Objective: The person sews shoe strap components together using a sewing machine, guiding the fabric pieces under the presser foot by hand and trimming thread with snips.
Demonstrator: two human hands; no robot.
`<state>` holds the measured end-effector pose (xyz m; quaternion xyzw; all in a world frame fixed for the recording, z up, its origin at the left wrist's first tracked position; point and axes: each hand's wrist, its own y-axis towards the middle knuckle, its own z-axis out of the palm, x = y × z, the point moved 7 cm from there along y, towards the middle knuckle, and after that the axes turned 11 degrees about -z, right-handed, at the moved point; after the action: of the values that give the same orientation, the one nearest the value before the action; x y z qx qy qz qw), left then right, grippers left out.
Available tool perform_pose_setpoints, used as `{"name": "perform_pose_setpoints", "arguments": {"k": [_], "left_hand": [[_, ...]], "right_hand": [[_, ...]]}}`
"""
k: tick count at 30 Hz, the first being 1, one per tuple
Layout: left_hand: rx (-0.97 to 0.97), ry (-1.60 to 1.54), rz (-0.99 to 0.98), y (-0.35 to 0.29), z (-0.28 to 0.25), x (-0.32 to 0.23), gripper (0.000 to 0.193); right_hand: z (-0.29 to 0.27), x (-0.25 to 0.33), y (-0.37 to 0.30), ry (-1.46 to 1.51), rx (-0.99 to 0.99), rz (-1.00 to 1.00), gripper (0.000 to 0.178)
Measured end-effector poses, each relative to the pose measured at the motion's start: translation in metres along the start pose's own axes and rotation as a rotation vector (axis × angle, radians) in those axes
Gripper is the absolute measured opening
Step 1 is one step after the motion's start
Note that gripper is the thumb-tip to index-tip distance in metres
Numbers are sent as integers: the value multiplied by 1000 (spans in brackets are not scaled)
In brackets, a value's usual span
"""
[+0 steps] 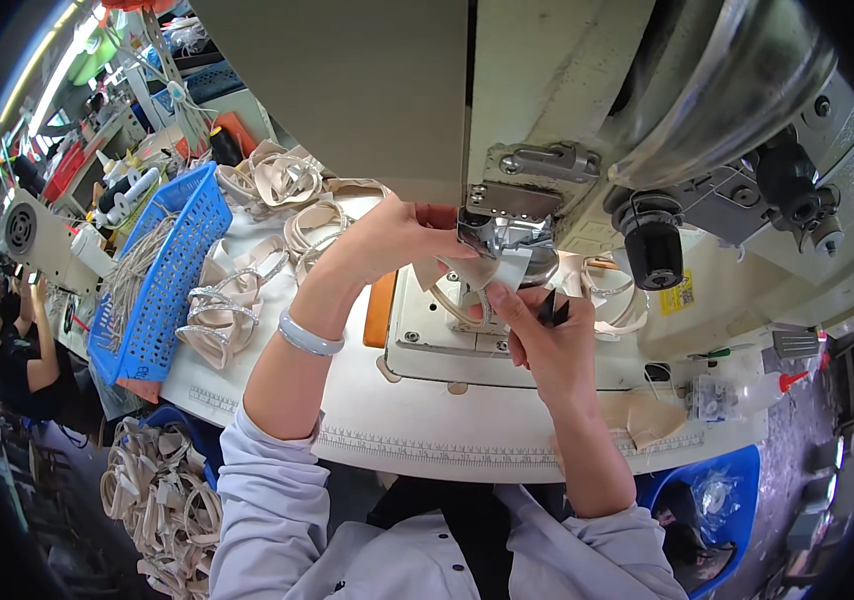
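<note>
A beige sandal upper piece [492,272] lies under the presser foot [482,238] of a cream sewing machine [547,90]. My left hand [387,240], with a pale bangle on the wrist, reaches up and holds the piece just left of the foot. My right hand [537,335] pinches the piece's near edge from below. A small black tool [552,308] is tucked in that same hand's fingers.
A blue basket [162,290] of cords stands at the left, with piles of beige strap uppers [277,185] beside it. More strap loops [162,500] fill a bin at lower left. A blue bin [727,480] sits at lower right. Another person [7,350] works at far left.
</note>
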<state>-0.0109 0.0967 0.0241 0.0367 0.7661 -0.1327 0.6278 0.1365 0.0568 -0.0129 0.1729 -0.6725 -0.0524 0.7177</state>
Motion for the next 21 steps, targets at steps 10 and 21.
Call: {"name": "perform_pose_setpoints", "arguments": {"k": [10,21], "left_hand": [[-17,-111,18,1,4,7,23],[298,-279,-62,7,9,18,14]], "right_hand": [[1,-5,-9,27,-65,37,21],[7,47,-24,-1062,180,-785,47]]}}
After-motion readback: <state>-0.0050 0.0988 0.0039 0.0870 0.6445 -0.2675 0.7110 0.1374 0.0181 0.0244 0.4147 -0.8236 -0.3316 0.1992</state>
